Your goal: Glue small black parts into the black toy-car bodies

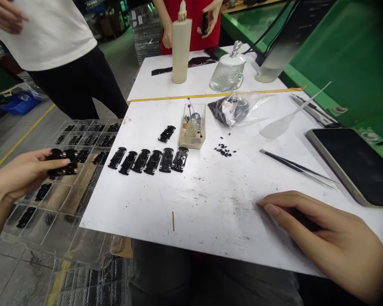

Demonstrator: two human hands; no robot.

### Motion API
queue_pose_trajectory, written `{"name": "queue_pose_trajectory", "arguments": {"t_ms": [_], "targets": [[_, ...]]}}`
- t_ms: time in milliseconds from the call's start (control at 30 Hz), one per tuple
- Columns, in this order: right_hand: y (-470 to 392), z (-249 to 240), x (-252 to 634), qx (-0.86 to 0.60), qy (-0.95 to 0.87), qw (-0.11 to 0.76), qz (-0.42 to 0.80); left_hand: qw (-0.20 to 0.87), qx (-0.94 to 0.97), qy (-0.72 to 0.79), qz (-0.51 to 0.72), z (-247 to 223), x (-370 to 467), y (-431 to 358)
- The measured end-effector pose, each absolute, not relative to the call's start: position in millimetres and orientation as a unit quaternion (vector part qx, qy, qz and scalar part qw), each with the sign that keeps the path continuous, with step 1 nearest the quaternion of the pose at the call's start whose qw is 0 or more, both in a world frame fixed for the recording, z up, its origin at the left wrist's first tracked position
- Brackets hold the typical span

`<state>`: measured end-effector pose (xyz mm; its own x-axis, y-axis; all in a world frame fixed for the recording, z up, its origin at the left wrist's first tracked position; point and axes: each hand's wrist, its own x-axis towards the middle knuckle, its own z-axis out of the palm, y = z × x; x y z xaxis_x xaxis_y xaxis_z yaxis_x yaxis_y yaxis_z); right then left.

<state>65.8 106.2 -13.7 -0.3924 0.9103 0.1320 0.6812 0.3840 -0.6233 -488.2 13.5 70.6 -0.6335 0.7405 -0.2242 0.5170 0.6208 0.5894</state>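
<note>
My left hand (22,174) is closed on black toy car chassis (62,162), which look like two pieces side by side, above a clear compartment tray (62,193) holding several more. My right hand (322,238) rests on the white table (210,229) at the front right, fingers loosely stretched, holding nothing. Nearest to it lie the tweezers (293,165). A row of several black chassis (153,162) lies on the left of the table, with a single chassis (167,134) behind. Small black parts (224,150) are scattered in the middle.
A clear box (192,138) holding small tools stands behind the row. Around it are a plastic bag (231,111), a white dropper (279,126), a phone (357,165), a glass jar (228,72) and a tall bottle (181,51). Two people stand beyond; one holds a black piece (205,23).
</note>
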Motion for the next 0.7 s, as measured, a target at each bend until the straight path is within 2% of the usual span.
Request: {"name": "queue_pose_trajectory", "arguments": {"t_ms": [100,200,333,567,700], "targets": [[108,-15,66,-0.499,-0.797,0.233,0.249,0.393,0.351,0.815,0.242,72,-424,4],[109,-15,66,-0.494,-0.796,0.24,0.255,0.452,0.353,0.788,0.225,59,-374,4],[109,-11,66,-0.486,-0.797,0.232,0.273,0.407,0.372,0.812,0.193,51,-358,16],[109,-8,62,-0.477,-0.799,0.252,0.264,0.234,0.435,0.857,0.145,59,-352,9],[107,-9,63,-0.473,-0.801,0.266,0.255,0.171,0.447,0.868,0.13,61,-383,0]]}}
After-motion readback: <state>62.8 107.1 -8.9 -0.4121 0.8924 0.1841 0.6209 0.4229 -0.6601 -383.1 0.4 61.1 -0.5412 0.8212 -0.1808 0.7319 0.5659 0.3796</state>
